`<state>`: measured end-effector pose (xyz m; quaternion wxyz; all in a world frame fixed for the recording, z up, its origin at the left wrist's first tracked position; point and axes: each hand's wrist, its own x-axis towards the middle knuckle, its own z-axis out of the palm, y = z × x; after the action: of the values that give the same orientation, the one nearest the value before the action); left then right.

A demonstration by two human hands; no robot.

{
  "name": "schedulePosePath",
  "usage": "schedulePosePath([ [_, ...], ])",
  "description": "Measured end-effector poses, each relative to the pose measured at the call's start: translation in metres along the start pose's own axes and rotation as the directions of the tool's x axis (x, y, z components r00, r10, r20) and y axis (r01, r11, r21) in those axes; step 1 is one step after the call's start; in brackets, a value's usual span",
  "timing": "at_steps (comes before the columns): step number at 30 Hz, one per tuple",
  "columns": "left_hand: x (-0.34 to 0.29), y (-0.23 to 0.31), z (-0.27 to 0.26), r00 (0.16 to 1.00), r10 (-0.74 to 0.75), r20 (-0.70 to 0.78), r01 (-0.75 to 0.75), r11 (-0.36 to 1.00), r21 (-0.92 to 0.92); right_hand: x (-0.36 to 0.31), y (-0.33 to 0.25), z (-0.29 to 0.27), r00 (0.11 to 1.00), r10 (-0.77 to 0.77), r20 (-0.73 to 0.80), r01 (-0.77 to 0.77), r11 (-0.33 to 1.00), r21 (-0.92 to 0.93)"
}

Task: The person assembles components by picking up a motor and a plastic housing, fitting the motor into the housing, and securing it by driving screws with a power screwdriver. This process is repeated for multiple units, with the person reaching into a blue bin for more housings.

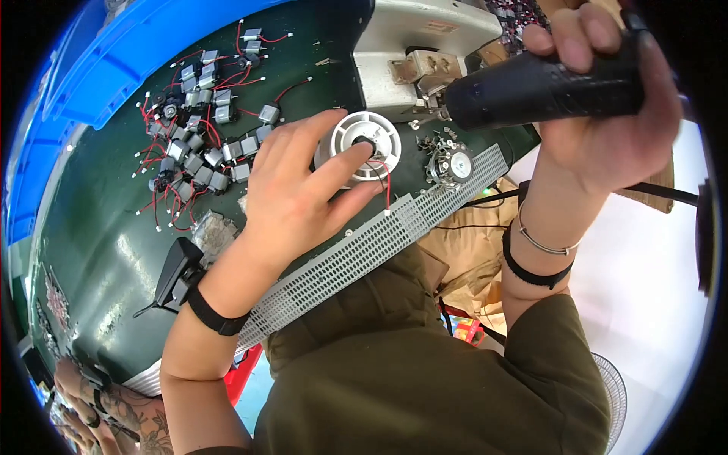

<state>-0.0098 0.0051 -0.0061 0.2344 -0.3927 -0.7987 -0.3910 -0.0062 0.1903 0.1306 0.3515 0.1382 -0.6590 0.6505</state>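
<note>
My left hand [297,176] is wrapped around a white round plastic housing [389,135], with the index finger pressing at its dark centre. A red wire with a small white plug hangs from the housing over the table edge. Gripped in my right hand [614,98] is a black electric screwdriver [546,89], tilted so its tip points left, a little apart from the housing. Below that tip sits a round magnet [458,164] with small screws clinging around it. Many small silver motors [203,161] with red wires lie piled left of my left hand.
A pale metal machine [425,30] stands at the back. Blue bins [114,68] line the far left of the green table [114,227]. A perforated grey strip [364,250] runs along the near edge. A black stand [180,273] is by my left wrist. Another person's tattooed arm [133,409] shows lower left.
</note>
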Motion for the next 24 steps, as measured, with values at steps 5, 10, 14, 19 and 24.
schedulePosePath([
  [5,0.000,0.003,0.002,0.999,-0.004,-0.032,0.005,1.000,0.008,0.005,0.006,0.010,0.994,-0.019,0.106,0.014,0.998,0.053],
  [10,0.000,0.003,-0.001,1.000,0.010,-0.018,-0.010,1.000,0.006,0.012,0.014,0.018,0.975,-0.038,0.218,0.018,0.995,0.095],
  [14,-0.002,0.002,-0.002,1.000,-0.004,-0.004,0.004,1.000,0.002,0.015,0.016,0.022,0.959,-0.052,0.279,0.020,0.993,0.117],
  [19,-0.001,0.003,-0.001,1.000,-0.013,0.007,0.013,1.000,-0.006,0.014,0.010,0.023,0.943,-0.069,0.325,0.030,0.992,0.123],
  [24,-0.002,0.001,0.001,0.999,-0.012,-0.031,0.011,1.000,-0.009,0.016,0.015,0.021,0.940,-0.059,0.337,0.011,0.989,0.145],
])
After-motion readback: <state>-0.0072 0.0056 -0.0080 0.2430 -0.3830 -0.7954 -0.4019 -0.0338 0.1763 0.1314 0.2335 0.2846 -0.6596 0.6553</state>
